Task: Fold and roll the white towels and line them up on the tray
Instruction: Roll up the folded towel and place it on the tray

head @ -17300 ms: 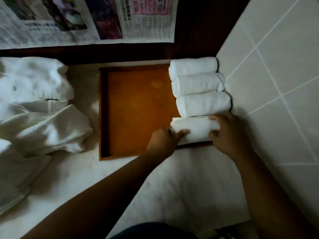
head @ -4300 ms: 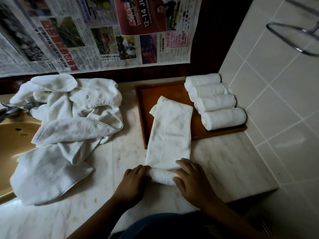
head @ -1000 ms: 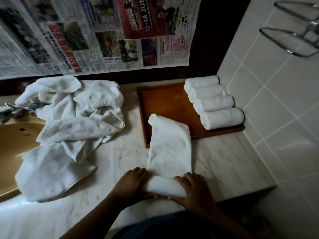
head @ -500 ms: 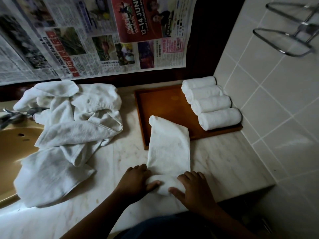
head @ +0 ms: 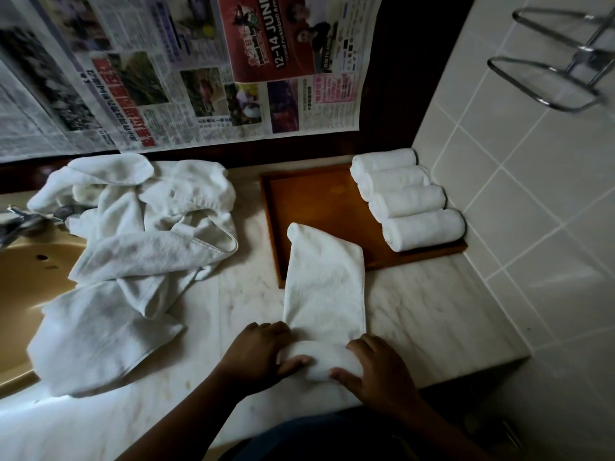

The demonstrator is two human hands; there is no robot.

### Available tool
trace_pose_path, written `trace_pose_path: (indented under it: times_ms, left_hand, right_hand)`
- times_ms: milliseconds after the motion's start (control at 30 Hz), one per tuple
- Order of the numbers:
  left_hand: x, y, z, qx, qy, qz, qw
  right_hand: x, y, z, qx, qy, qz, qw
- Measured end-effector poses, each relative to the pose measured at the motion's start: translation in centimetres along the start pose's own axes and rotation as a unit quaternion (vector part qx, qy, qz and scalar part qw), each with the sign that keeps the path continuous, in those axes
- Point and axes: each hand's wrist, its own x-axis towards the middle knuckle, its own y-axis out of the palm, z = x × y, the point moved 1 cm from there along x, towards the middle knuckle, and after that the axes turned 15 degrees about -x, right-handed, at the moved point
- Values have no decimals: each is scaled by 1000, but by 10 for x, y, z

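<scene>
**Q:** Head view: what differs from the frame four seconds before?
**A:** The folded towel (head: 324, 287) shows a shorter flat length and a thicker roll (head: 316, 359) at its near end. Its far end lies over the near rim of the tray (head: 309, 201), closer to the person than before.
**Q:** The grip?
**A:** The left hand (head: 256, 357) and right hand (head: 376, 371) each curl round one end of the roll, thumbs on its near side, on the marble surface (head: 432, 311).
**Q:** Counts?
**A:** Four rolled towels (head: 406, 201) in one touching row along the tray's right side; one towel half rolled; one tray; one loose heap (head: 133, 247) at left, its number indiscernible.
</scene>
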Motion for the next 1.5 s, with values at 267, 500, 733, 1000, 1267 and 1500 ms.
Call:
trace_pose_path:
  times_ms: [267,500,733,1000,1267,1500]
  left_hand:
    - [-9,23,2,61,51,-50,996]
    - [-15,33,-10,52,26,-69,996]
    - [9,14,-27,-81,-217,20,973]
    - [-6,30,-26,70,21,-52,996]
    - [-3,23,-23,-40,-123,-36,991]
    - [-7,27,-21,23,-43,-52,997]
  right_hand:
    - [21,-4,-1,-4,30,53,998]
    - [34,-9,7,-56,54,42,996]
    - [2,-10,13,-83,8,19,996]
    - [33,-14,6,4,58,77,995]
    - [6,-11,19,-22,23,25,999]
    - [24,-18,16,-9,26,76,997]
